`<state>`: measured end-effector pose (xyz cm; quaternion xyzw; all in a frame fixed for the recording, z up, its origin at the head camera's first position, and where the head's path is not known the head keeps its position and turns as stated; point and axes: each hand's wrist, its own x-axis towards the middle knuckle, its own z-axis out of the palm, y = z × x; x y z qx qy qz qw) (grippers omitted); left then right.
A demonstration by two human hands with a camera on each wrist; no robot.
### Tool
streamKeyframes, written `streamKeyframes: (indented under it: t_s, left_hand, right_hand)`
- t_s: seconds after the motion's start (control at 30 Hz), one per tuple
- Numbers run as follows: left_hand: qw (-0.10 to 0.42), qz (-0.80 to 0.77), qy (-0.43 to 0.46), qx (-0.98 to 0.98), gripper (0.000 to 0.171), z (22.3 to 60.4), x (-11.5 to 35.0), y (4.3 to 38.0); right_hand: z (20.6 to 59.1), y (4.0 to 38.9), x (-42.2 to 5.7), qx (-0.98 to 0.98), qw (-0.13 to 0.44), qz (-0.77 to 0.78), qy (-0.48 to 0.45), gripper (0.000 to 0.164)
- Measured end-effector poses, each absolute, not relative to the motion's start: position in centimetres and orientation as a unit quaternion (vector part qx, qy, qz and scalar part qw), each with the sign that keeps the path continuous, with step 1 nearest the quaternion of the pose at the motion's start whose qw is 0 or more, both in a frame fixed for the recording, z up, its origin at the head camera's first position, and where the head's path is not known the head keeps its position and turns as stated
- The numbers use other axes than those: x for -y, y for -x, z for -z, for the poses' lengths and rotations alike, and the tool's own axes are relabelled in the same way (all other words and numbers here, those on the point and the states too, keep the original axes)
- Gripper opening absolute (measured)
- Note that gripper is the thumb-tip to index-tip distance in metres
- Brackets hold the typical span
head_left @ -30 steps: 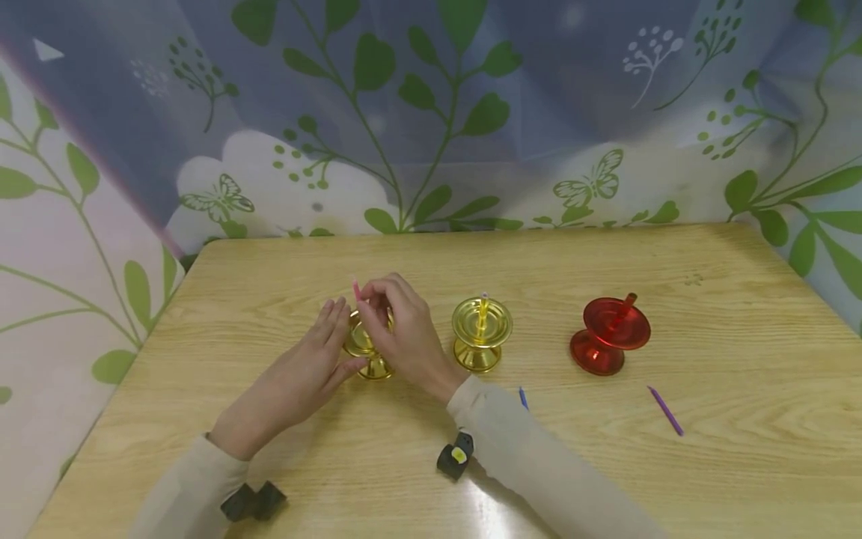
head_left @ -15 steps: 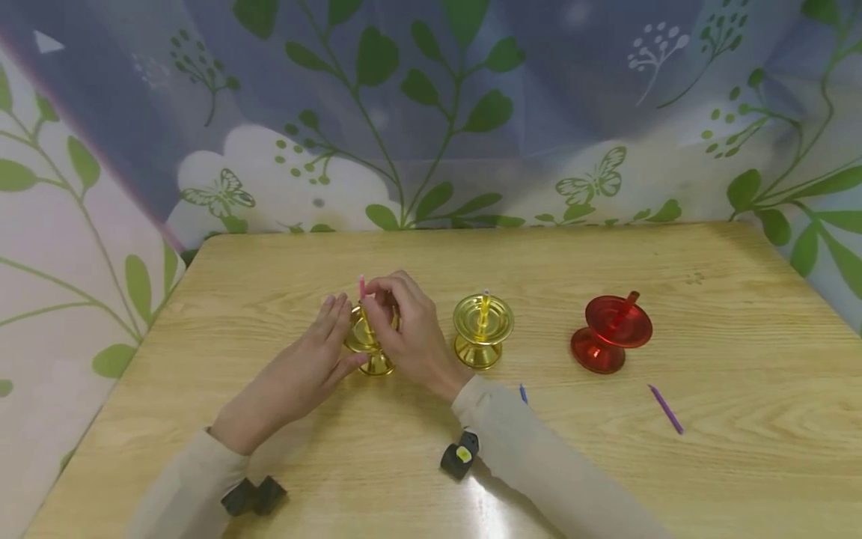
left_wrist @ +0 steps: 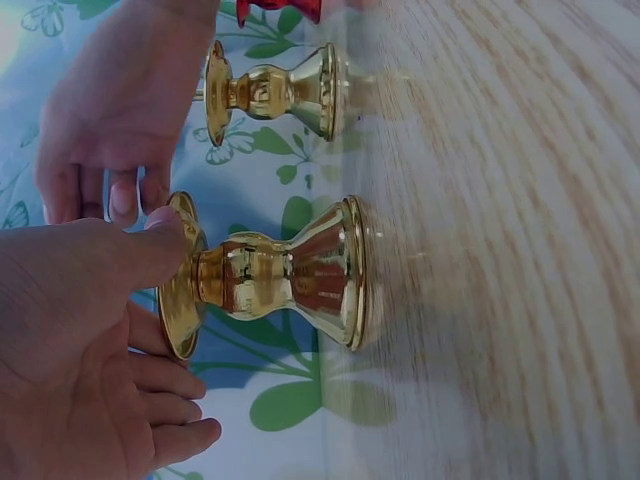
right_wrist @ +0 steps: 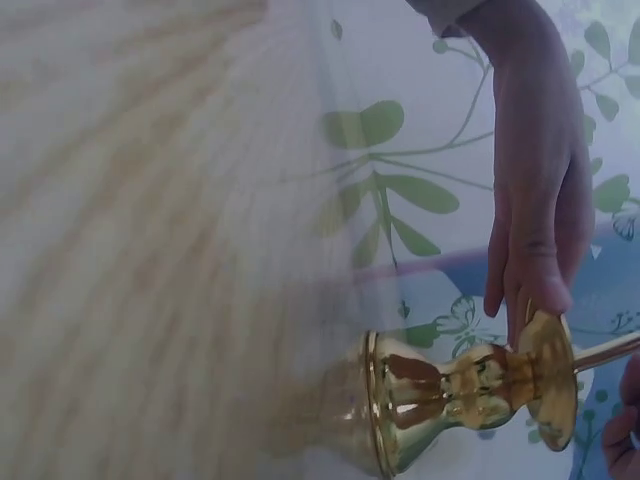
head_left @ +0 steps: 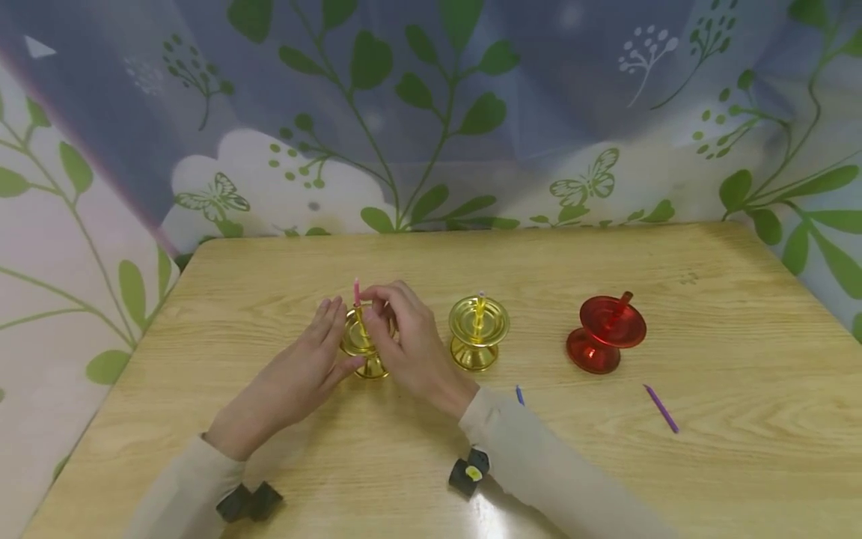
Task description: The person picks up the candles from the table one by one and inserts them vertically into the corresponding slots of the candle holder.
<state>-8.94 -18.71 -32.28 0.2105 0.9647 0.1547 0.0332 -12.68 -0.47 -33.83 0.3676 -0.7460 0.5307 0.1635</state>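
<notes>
From the head, looks forward and down across the desk [head_left: 741, 299] to the backdrop [head_left: 572, 75]. From both wrists, peers in low, close and tipped sideways, sharing the leftmost gold candle holder [left_wrist: 258, 275] with the head view.

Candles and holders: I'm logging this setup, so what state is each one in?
Left gold holder: standing upright on the table
Pink candle: upright in the left holder, unlit
Middle gold holder: standing on its base, no candle visibly rising from it
Red holder: standing on its base, no candle visible
Blue candle: lying down, partly hidden
Purple candle: lying down, unlit
</notes>
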Motion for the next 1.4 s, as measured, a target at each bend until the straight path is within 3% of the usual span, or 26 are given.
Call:
streamKeyframes:
  t_s: [0.6, 1.0, 1.4]
  left_hand:
    - [0.025, -0.159, -0.210, -0.964, 0.076, 32.2, 18.6, 9.0]
    - [0.034, -0.160, -0.197, -0.967, 0.078, 32.1, 18.4, 8.7]
    - [-0.018, -0.097, -0.206, -0.974, 0.077, 31.6, 18.0, 6.7]
  right_hand:
    - [33.3, 10.2, -2.3, 0.780, 0.127, -0.501, -0.352, 0.023]
    - [32.9, 8.3, -4.9, 0.842, 0.023, -0.404, -0.357, 0.034]
    - [32.6, 7.1, -7.0, 0.877, 0.022, -0.326, -0.352, 0.019]
